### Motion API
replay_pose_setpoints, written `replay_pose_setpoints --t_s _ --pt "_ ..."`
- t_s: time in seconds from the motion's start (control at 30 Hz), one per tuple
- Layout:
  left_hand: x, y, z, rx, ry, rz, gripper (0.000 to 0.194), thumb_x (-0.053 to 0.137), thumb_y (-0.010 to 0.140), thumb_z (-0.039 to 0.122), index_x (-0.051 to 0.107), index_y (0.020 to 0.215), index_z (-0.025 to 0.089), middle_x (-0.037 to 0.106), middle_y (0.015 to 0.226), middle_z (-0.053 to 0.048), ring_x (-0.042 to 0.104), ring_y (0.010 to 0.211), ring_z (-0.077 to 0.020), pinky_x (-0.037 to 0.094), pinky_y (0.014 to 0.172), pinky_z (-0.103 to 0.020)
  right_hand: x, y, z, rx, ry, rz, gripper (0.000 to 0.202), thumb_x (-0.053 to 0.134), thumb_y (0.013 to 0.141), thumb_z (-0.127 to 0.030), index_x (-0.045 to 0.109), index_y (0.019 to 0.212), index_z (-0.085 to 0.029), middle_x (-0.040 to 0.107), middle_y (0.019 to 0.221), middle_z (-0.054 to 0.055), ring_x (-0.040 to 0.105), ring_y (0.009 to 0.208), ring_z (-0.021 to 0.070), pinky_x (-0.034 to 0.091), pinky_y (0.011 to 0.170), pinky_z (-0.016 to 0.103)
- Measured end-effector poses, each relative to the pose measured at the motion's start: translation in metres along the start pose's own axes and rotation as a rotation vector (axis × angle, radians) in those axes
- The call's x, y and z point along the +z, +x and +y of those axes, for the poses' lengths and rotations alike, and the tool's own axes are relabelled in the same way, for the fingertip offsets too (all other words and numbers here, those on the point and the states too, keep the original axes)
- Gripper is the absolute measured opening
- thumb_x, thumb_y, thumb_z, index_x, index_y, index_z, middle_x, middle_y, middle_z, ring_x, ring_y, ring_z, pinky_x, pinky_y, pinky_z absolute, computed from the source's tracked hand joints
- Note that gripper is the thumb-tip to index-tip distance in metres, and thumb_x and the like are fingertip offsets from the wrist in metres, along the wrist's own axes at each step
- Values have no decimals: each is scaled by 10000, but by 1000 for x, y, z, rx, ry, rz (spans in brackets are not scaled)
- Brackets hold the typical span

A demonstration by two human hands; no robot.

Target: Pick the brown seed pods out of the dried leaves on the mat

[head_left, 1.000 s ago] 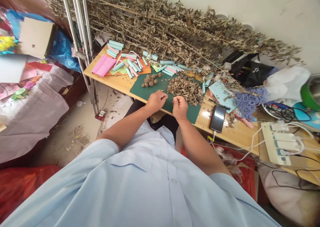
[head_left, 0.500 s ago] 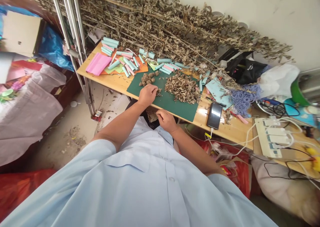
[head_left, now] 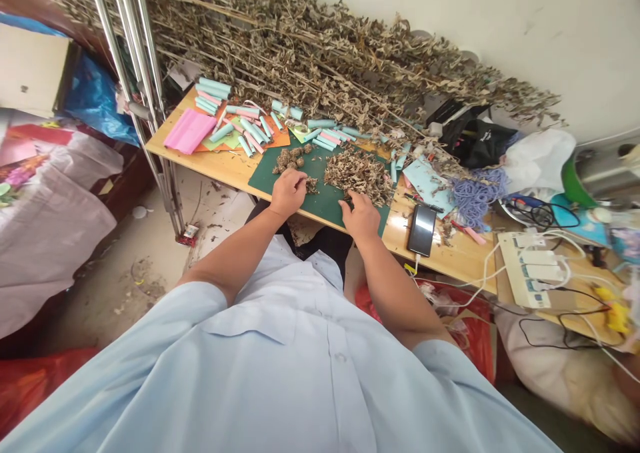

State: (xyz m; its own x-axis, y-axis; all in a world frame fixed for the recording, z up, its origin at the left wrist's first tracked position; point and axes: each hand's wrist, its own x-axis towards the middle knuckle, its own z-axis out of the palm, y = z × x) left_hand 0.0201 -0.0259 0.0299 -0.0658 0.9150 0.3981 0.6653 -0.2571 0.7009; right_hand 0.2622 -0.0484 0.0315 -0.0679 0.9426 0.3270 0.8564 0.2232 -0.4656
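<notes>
My left hand (head_left: 289, 192) is closed over the front left of the green mat (head_left: 320, 200), beside a small heap of dried bits (head_left: 311, 186); what its fingers hold, if anything, is too small to name. Just behind it lies a cluster of brown balls (head_left: 290, 160). My right hand (head_left: 361, 216) has its thumb and fingers apart at the near edge of the loose dried leaves (head_left: 357, 173), with nothing visible between them.
Behind the mat lie rolled blue and pink papers (head_left: 253, 130) and long dried stalks (head_left: 300, 53). To the right are a phone (head_left: 421, 230), blue string (head_left: 477, 196) and a power strip (head_left: 524, 270). Metal poles (head_left: 135, 60) stand at the left.
My right hand has moved from below the table's front edge up and right to the leaf pile, and its fingers have opened. My left hand stays near the small heap.
</notes>
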Motion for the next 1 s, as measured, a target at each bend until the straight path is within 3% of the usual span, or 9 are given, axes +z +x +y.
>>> replay_pose_setpoints --t_s 0.23,0.47,0.67,0.83,1.0 --pt "-6 -6 9 -1 -57 66 164 517 941 229 673 981 196 673 948 -89 636 938 -200 522 894 -337 6 0 -4 -21 96 75 234 576 947 -367 719 1081 -240 715 996 87 663 909 240 542 807 361" --pt "13 -21 44 110 -186 -162 175 530 924 190 675 1022 193 680 954 -82 640 963 -201 530 907 -359 8 -2 -16 -116 181 -66 294 606 934 -364 695 1180 -231 714 1027 91 666 934 241 548 852 374" --pt "30 -23 41 52 -173 -242 234 585 816 93 675 1022 154 663 1030 -108 634 952 -208 533 895 -346 9 -2 -12 -79 204 -108 308 653 877 -316 702 1162 -210 718 982 83 655 804 223 555 815 379" --pt "32 -29 35 -42 -313 -130 263 555 781 60 624 1009 171 633 887 -45 598 798 -157 506 776 -298 9 -2 -14 -18 248 -71 322 579 889 -271 669 1190 -201 727 1022 73 601 647 171 560 788 372" --pt "29 -35 33 -161 -549 -2 190 532 724 53 484 837 197 508 748 20 471 636 -103 408 615 -242 12 5 -24 -47 286 -114 362 557 896 -256 642 1244 -202 725 1130 88 612 669 176 563 816 389"
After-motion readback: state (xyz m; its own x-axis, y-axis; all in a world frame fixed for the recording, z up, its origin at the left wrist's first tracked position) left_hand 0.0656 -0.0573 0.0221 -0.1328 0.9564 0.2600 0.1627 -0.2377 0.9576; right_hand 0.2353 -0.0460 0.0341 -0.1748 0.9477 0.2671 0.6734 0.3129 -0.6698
